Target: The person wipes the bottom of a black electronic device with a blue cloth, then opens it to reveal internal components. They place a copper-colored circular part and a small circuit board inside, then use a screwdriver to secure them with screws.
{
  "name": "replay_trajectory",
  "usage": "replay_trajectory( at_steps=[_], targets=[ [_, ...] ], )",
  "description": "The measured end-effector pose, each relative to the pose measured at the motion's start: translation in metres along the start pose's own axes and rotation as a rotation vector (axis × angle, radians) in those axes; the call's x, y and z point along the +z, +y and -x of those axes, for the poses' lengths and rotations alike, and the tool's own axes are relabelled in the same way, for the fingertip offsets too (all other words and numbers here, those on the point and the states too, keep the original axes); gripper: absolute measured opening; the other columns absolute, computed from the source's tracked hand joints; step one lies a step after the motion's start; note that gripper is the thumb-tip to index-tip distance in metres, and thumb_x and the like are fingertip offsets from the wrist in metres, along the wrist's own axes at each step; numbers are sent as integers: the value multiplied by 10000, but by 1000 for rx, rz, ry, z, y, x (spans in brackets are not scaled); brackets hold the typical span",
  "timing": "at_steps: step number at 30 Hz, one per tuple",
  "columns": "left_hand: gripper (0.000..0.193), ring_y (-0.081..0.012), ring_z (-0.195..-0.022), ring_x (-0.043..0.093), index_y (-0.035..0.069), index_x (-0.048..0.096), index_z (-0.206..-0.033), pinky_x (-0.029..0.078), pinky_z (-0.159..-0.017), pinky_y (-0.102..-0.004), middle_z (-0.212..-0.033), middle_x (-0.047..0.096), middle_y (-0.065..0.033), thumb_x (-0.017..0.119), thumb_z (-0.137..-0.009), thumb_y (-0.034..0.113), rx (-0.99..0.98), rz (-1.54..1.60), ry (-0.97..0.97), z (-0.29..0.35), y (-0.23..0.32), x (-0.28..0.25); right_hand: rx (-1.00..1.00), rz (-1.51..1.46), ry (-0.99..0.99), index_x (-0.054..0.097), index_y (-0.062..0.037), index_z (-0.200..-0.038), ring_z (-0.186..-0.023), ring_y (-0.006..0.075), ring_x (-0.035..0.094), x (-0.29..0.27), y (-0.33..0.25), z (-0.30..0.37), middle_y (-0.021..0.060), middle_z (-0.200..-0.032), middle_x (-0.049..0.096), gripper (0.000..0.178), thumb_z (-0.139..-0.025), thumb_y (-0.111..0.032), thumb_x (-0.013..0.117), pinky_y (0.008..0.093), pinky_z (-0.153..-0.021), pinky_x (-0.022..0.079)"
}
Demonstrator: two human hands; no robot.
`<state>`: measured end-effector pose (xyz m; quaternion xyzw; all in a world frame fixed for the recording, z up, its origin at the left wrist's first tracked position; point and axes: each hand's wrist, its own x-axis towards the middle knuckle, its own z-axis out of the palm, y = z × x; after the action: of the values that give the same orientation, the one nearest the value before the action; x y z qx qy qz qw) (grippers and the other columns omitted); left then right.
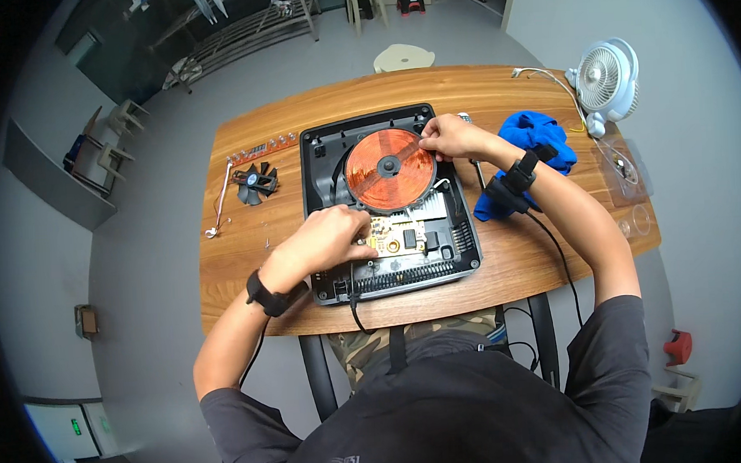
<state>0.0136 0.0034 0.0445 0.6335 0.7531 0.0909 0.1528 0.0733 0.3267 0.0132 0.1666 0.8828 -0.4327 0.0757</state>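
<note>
Head view, looking straight down on a wooden table (pixel 506 258) with rounded corners.

Centre of table: opened black cooker housing (pixel 463 235), lid off, innards exposed. Upper half filled by a round copper coil (pixel 376 185) with dark hub in the middle. Below the coil, a tan circuit board (pixel 404 236); finned vents along the housing's near edge. Black cord leaving the near edge and dropping over the table front.

Left hand (pixel 329 240): resting on the lower left part of the housing, fingers curled down onto the left end of the circuit board. Fingers closed narrow; whether anything is pinched between them cannot be told. Black band on the wrist.

Right hand (pixel 449 137): at the upper right rim of the coil, fingertips drawn together and touching the coil's edge. Any small item between them too small to make out. Black strap device on the wrist, with cable trailing off the near right edge of the table.

Left of housing, apart from it: small black fan (pixel 256 183) lying flat, with white and red wire (pixel 218 202) running toward the near left. Strip of small parts (pixel 261 147) just beyond the fan.

Right of housing: crumpled blue cloth (pixel 526 131), partly under the right forearm. Far right corner: white desk fan (pixel 610 76), upright, white cable curving along the back edge. Clear plastic tray (pixel 627 172) near the right edge.

Beyond the table: pale stool (pixel 403 58) on grey floor.
</note>
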Motion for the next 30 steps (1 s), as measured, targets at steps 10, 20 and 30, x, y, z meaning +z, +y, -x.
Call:
replay_trajectory(
  at_steps=[10,20,30],
  targets=[
    [207,-358,-1029,699,4,701,-1121,557,-917,-432,-1098,739,-165,674,-946,111,40,275,91,31,-30,-7,-319,335,239,675,52,-1135,-940,353,721,6,-7,20,204,-973,737,362,-902,-219,734,432,-841,555],
    [139,-325,-928,672,10,701,-1028,553,-818,-409,-970,687,-140,693,-889,23,-17,228,302,44,-53,-2,-214,313,345,681,39,-1014,-854,346,727,-32,17,22,191,-869,736,279,-914,-218,724,438,-779,562],
    [120,-339,-846,689,-22,716,-996,550,-757,-414,-943,682,-177,676,-911,53,-190,159,462,66,-91,-11,36,473,375,648,62,-1020,-936,462,710,-34,87,19,311,-947,718,514,-905,-434,722,499,-826,556]
  ],
)
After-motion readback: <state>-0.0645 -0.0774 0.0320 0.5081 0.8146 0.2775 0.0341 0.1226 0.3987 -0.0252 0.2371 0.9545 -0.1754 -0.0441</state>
